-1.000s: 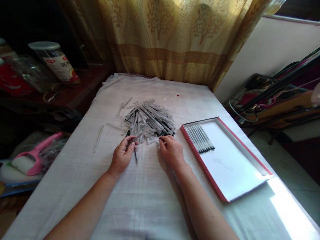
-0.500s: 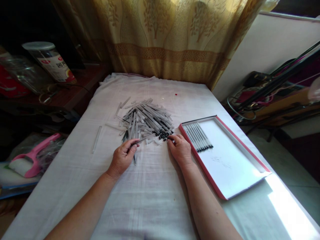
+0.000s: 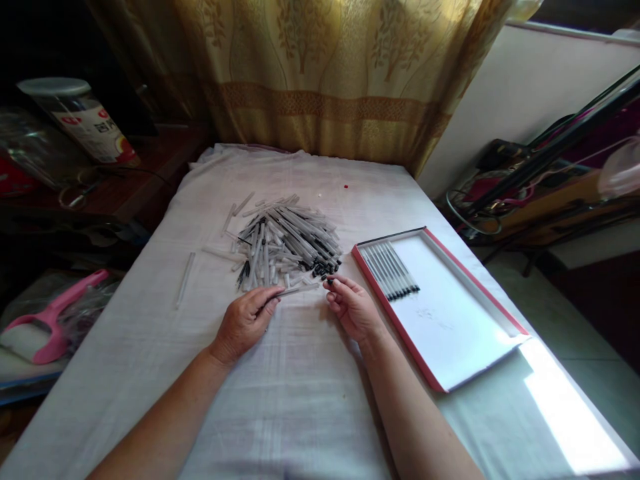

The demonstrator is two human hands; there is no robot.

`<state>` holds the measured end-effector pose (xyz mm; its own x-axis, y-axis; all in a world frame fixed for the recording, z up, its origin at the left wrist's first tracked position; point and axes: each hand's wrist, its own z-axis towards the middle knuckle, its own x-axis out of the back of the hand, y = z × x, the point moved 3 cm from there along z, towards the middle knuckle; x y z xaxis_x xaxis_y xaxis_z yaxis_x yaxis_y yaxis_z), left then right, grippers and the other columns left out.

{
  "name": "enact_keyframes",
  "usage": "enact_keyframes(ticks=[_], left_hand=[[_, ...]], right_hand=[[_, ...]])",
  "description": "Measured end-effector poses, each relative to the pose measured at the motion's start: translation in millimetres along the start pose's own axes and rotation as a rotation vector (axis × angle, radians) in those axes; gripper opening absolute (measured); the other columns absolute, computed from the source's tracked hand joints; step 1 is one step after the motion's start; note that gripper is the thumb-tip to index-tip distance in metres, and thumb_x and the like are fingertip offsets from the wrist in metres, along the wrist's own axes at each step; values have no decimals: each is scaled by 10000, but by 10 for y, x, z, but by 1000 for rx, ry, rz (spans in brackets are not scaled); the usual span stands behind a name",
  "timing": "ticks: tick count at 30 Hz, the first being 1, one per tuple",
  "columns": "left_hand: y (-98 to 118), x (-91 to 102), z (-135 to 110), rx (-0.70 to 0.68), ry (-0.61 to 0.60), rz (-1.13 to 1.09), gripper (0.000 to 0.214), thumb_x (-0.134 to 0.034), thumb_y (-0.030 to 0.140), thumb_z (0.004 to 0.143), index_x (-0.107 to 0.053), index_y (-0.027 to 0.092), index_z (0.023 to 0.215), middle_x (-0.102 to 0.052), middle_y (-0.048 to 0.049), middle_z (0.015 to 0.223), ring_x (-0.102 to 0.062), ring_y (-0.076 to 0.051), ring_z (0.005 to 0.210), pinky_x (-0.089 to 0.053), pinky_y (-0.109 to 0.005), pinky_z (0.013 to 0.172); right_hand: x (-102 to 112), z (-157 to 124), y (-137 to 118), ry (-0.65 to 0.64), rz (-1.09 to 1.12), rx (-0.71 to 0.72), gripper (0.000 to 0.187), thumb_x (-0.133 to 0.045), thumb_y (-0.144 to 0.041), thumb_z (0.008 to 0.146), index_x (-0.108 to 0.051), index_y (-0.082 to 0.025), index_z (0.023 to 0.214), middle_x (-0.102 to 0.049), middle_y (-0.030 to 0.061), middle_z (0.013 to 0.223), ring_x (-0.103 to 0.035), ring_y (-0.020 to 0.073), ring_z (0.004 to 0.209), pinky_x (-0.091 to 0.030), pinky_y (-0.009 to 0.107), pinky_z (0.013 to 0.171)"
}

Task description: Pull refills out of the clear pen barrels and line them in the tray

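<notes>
My left hand (image 3: 249,321) is closed on a clear pen barrel (image 3: 299,289) that points right. Between the thumb and fingertips of my right hand (image 3: 354,308) is a small black pen part (image 3: 327,279), held close to the barrel's end; I cannot tell whether they touch. Just beyond both hands lies a heap of pen parts (image 3: 290,240), with clear tubes, dark refills and small black pieces at its near right edge. Right of my right hand, a shallow red-edged box lid (image 3: 460,333) holds a row of pens (image 3: 390,270) with black ends.
A white cloth (image 3: 310,400) covers the table. One loose clear tube (image 3: 185,280) lies left of the heap, and a tiny red piece (image 3: 346,187) lies at the back. A jar (image 3: 95,127) and a pink-handled roller (image 3: 60,320) stand off the left edge.
My right hand has lifted from the heap's edge with a small black part and turned toward the barrel. The barrel in my left hand now lies more level. The view has shifted slightly.
</notes>
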<state>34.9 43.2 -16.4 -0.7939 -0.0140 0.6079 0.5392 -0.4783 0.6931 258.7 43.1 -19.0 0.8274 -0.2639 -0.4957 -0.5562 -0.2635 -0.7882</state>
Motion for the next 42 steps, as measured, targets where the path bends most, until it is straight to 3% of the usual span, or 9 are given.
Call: enact_keyframes(ticks=[8,16,19,22,29,34,37,42], left_hand=[[8,7,-5,-29,16,-2,268,-546,284,923,-722,223,1115,-766,-62,1022,-725,-188,921,-576,-292,868],[16,17,-10,-43,20,14,271,-532,278,935,-716,206,1120,-767,-60,1010,-727,-177,902,-578,-275,850],[15,20,-8,-35,9,11,273,-532,275,935,-713,210,1128,-767,-58,1009,-728,-177,898,-579,-275,849],[20,21,-3,-44,10,10,269,-536,269,934,-713,207,1127,-768,-58,999,-730,-177,892,-581,-272,844],[10,8,3,-55,11,9,262,-549,250,933,-706,192,1134,-768,-65,1008,-732,-173,899,-580,-269,852],[-1,10,-9,-58,8,18,262,-551,251,933,-705,196,1138,-766,-66,1013,-730,-174,909,-581,-269,852],[-7,7,-18,-63,4,24,257,-553,251,935,-705,194,1134,-766,-69,1016,-730,-173,915,-582,-268,854],[-1,-6,-21,-76,-10,31,263,-550,245,936,-703,203,1146,-767,-65,1018,-731,-173,915,-581,-270,859]], right_hand=[[12,-9,-6,-19,45,-40,354,-897,-327,516,-741,-169,792,-690,5,663,-524,55,487,-358,124,380],[48,-1,19,-72,89,-56,274,-871,-209,555,-735,-187,792,-703,15,748,-541,60,539,-386,128,414],[53,-4,15,-118,33,-15,310,-853,-259,608,-762,-203,898,-676,6,763,-537,65,547,-366,139,397],[64,-4,11,-111,-47,40,299,-852,-313,627,-759,-199,888,-677,6,762,-534,62,550,-368,142,406],[41,1,40,-80,-161,101,403,-827,-472,658,-617,-218,890,-746,41,859,-637,123,630,-432,182,462],[16,3,40,-65,-238,194,341,-785,-458,711,-578,-212,824,-676,-14,753,-511,66,523,-351,171,437],[2,5,41,-86,-241,172,307,-781,-415,700,-588,-212,825,-569,-60,651,-407,50,461,-280,178,405],[-26,-15,50,-99,-232,106,277,-757,-366,677,-594,-209,837,-624,-24,711,-457,70,500,-291,183,414]])
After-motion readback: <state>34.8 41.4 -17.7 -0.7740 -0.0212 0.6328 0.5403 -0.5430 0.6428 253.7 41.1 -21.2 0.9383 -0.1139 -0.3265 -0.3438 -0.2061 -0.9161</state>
